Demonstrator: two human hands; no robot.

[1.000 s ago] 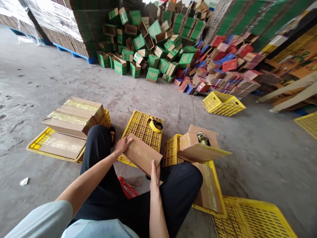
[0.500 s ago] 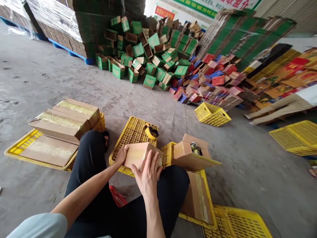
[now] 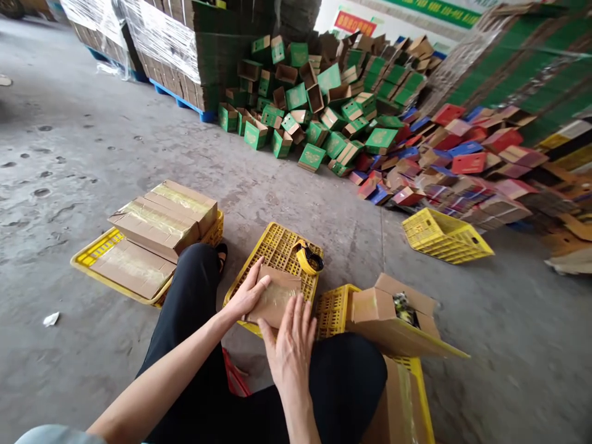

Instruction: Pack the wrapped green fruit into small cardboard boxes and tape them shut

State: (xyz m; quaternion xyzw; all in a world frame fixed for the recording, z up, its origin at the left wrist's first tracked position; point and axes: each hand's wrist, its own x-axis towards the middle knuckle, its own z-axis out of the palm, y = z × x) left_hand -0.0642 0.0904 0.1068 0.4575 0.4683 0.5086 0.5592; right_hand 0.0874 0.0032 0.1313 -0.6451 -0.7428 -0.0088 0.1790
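A small brown cardboard box with clear tape over its face is tilted above an upturned yellow crate. My left hand grips the box by its left edge, thumb lying across the face. Against the lower right part of the box my right hand lies flat, its fingers stretched out over the tape. On the far right corner of the crate sits a yellow and black tape dispenser, apart from both hands.
Taped cartons fill a yellow crate on the left. At right, an open carton holds small wrapped items. Another yellow crate stands farther off. Green boxes and red-blue boxes are heaped at the back.
The camera view has turned left, so everything sits farther right. The box has tipped so its taped face shows, and my left hand has shifted up around its edge.
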